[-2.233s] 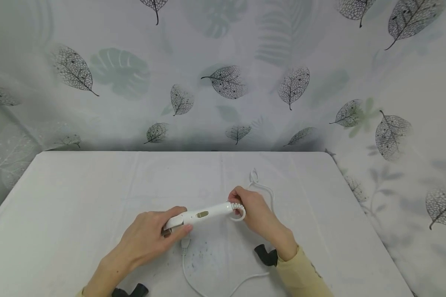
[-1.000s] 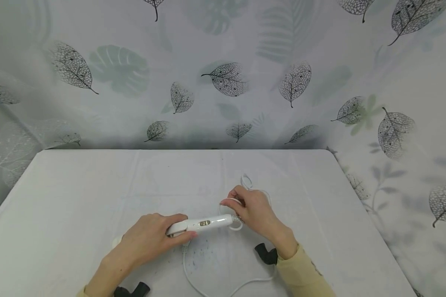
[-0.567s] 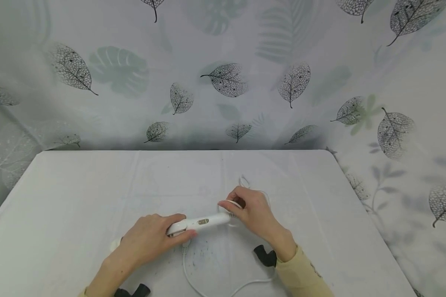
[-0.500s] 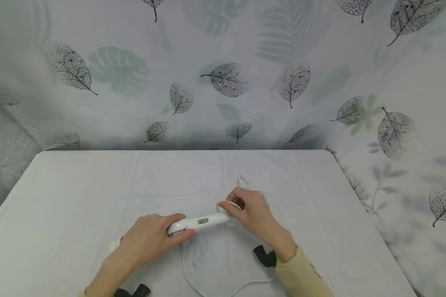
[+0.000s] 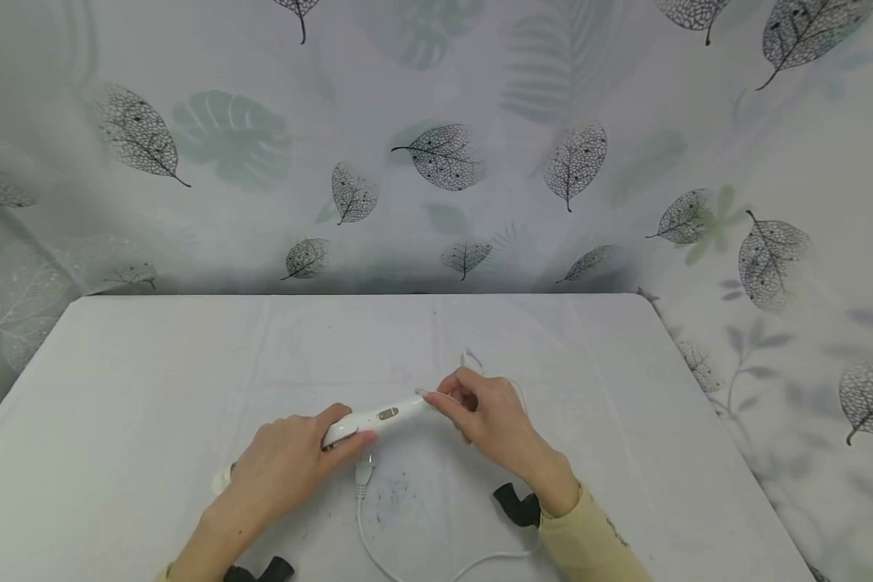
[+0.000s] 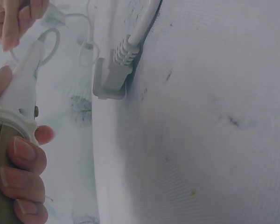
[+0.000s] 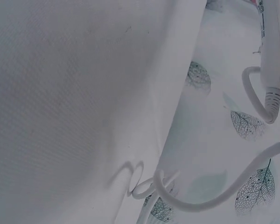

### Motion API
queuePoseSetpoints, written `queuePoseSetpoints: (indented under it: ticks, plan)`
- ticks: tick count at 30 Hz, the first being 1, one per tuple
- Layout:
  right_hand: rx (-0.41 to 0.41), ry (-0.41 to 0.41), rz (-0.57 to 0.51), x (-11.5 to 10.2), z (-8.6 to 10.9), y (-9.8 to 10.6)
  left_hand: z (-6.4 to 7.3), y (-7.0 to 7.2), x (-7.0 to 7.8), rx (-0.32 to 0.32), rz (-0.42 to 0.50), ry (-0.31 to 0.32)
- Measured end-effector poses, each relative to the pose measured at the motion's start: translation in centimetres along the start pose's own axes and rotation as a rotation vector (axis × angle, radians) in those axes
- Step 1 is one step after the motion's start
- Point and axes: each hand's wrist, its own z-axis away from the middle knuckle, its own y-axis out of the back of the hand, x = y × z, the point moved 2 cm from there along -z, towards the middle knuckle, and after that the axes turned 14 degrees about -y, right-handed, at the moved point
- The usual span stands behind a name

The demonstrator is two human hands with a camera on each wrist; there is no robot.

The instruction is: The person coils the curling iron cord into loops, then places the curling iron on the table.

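My left hand [image 5: 291, 461] grips a white hair straightener [image 5: 374, 419] by its front end. In the left wrist view, curled fingers [image 6: 23, 184] lie round its dark section. The tail end points right and a little up, overlapped by my right hand [image 5: 491, 412] in the head view. That hand pinches the white cord [image 7: 210, 205] between thumb and fingers, close to the tail. The right wrist view shows the cord bending back beside the tail from a ribbed sleeve [image 7: 273, 98]; a loose loop hangs further along. The right hand's fingertips are partly hidden.
A white plug [image 5: 364, 470] lies on the white-covered table [image 5: 153, 364] below the straightener, its cord running toward the front. A black bent piece [image 5: 518, 505] sits by the right wrist, another [image 5: 262, 571] by the left. Behind the table hangs a leaf-patterned sheet [image 5: 436, 226].
The straightener's tail has tipped upward and the left hand has risen slightly. Over the longer span, the right hand has drawn the cord in beside the tail, and the far loop has slid left.
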Motion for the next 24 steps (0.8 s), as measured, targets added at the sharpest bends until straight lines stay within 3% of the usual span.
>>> queuePoseSetpoints:
  ticks: [7,14,19,24]
  plan:
    - [-0.070,-0.051,-0.072,0.0,0.1,0.0,0.0,0.6,-0.3,0.016,0.004,0.084]
    - [-0.133,-0.124,-0.059,-0.2,0.2,0.0,0.0,0.9,-0.6,0.039,-0.006,0.108]
    - [-0.162,-0.064,-0.016,-0.2,0.1,-0.1,0.1,1.3,-0.8,0.076,0.010,0.159]
    - [-0.202,-0.013,-0.017,0.0,0.1,-0.2,0.1,1.6,-1.1,0.123,-0.011,0.145]
